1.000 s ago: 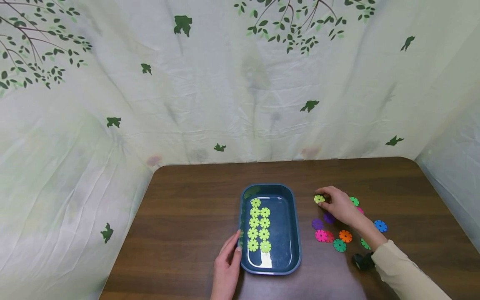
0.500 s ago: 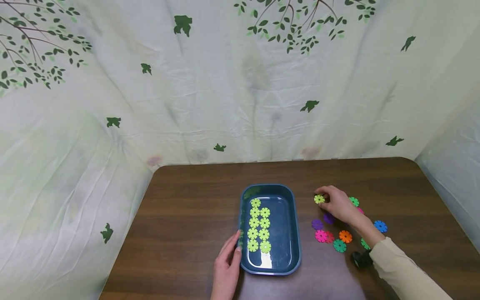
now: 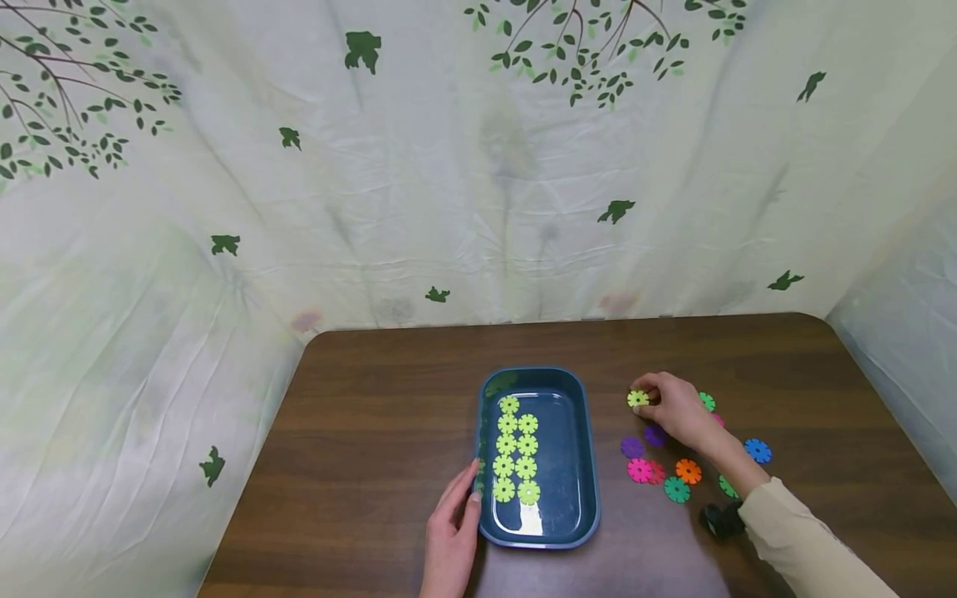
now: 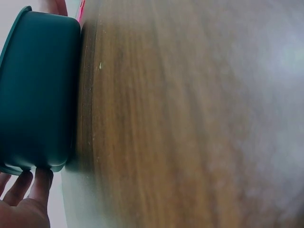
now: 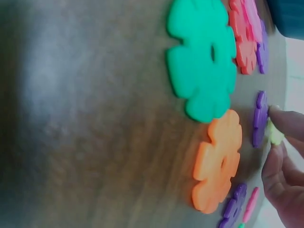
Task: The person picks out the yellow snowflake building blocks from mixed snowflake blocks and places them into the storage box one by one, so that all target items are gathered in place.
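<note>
A blue rectangular tray sits on the table with two columns of yellow-green interlocking flower discs in its left half. My left hand rests against the tray's left side, fingers fairly straight, fingertips touching the outer wall in the left wrist view. To the right of the tray, my right hand pinches a yellow-green interlocking disc between thumb and fingers, low over the table. In the right wrist view only part of that disc shows between the fingertips.
Around my right forearm lie loose discs: purple, pink, orange, teal, blue and green. A black wrist device is on the right wrist. A leaf-print cloth hangs behind the brown table.
Almost nothing has moved. My right hand and the pinched yellow-green disc have shifted very slightly right and nearer. The left hand stays against the tray.
</note>
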Demonstrator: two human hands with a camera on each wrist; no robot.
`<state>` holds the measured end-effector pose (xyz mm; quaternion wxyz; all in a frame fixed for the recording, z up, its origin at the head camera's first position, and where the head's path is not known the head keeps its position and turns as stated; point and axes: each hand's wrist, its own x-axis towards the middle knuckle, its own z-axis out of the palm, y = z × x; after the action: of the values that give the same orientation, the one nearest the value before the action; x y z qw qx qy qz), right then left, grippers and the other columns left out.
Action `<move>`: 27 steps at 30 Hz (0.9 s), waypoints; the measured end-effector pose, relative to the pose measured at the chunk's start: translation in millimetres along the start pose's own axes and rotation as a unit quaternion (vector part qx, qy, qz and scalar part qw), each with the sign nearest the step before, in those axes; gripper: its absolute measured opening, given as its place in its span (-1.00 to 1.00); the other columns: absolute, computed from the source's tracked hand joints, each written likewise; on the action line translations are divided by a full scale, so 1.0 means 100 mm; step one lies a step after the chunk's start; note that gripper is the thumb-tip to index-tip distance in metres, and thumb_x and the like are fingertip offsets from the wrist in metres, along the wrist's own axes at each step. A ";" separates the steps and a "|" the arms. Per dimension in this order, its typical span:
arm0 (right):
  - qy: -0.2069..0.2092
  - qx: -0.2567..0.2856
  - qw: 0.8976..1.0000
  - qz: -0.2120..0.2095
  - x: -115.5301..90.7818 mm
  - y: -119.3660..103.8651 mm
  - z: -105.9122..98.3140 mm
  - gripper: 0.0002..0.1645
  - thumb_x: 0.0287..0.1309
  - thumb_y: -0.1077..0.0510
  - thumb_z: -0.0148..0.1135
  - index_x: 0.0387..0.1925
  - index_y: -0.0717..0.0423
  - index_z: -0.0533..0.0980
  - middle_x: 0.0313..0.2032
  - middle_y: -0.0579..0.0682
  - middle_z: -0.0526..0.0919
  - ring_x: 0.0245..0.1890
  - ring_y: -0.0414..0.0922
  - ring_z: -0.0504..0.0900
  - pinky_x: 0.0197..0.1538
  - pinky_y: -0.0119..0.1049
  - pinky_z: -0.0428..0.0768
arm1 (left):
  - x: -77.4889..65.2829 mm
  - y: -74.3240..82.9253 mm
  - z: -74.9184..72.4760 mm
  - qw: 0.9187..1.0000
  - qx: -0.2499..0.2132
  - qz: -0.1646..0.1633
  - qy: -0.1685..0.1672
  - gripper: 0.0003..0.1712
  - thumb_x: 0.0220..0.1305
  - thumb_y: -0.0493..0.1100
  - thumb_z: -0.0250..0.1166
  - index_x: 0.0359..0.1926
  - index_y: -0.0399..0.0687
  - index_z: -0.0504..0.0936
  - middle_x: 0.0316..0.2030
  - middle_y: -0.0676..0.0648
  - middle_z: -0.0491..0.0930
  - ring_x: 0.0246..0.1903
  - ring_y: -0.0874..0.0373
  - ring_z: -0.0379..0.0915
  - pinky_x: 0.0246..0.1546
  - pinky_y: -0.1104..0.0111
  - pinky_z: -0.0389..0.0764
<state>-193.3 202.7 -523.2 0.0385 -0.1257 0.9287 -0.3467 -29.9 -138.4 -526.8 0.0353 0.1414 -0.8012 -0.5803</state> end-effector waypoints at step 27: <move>0.083 0.045 0.996 0.005 -0.25 -0.27 0.08 -0.80 0.19 0.28 0.34 -0.13 0.10 0.64 -0.34 -0.08 0.66 -0.33 -0.10 0.59 -0.25 -0.30 0.65 | 0.01 0.01 0.01 1.000 -0.003 -0.007 -0.003 -0.53 0.41 -0.26 0.16 0.27 0.23 0.55 0.26 0.02 0.46 0.30 0.04 0.30 0.30 0.03 0.32</move>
<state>-162.4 184.1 -511.9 -0.0311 -0.0900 0.9129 -0.3969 -31.6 -138.0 -526.4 0.0298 0.1450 -0.7985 -0.5834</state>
